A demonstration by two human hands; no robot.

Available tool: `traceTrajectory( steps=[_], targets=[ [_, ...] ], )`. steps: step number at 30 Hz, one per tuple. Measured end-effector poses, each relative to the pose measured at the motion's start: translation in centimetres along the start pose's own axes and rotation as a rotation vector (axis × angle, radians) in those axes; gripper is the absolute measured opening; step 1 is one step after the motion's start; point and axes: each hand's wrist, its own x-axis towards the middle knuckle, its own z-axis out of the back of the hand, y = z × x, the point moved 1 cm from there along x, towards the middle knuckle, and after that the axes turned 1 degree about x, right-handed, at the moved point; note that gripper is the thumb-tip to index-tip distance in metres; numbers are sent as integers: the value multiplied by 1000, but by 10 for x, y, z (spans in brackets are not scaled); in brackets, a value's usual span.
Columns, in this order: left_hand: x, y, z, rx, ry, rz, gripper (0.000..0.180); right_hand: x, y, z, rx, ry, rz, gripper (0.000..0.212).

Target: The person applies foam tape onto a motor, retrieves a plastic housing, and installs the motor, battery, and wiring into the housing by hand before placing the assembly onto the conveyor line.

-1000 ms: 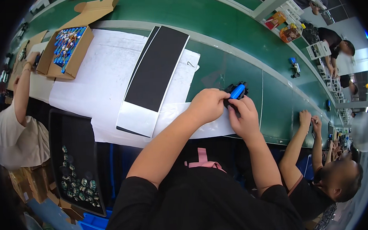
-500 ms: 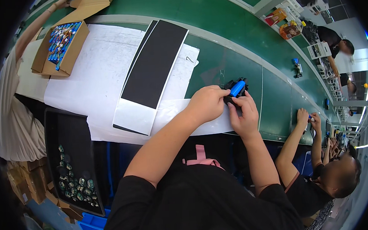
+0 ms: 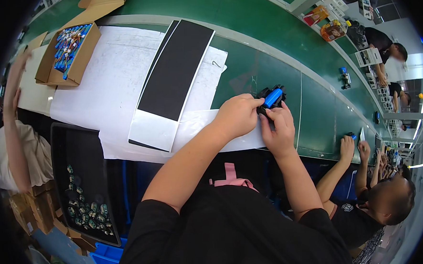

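A blue cylindrical battery pack lies in a small black plastic housing at the table's front part. My left hand is closed at the housing's left side, its index finger reaching to the near end of the battery pack. From the near right, my right hand grips the housing with thumb and fingers. Palms and knuckles hide part of the housing. Left of my hands lies a long black foam sheet with a white edge, on white paper.
An open cardboard box of blue battery packs with wires stands at the far left. Below it, a black tray holds several small green circuit boards. Co-workers' arms show at the left edge and at right. A drink bottle stands far right.
My hands stay at the battery pack and housing, with only slight shifts. The co-worker's arm at left has drawn back from the box flap. At right, the co-worker's hands have moved slightly nearer.
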Motion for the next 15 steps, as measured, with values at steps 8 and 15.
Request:
traceTrajectory(
  steps=[8,15],
  targets=[
    [-2,2,-1,16,38,5,39,5,2,13,60,116,-80,28],
    [-2,1,0,11,43,23,40,13,-3,24,135,258,-121,28]
  ],
)
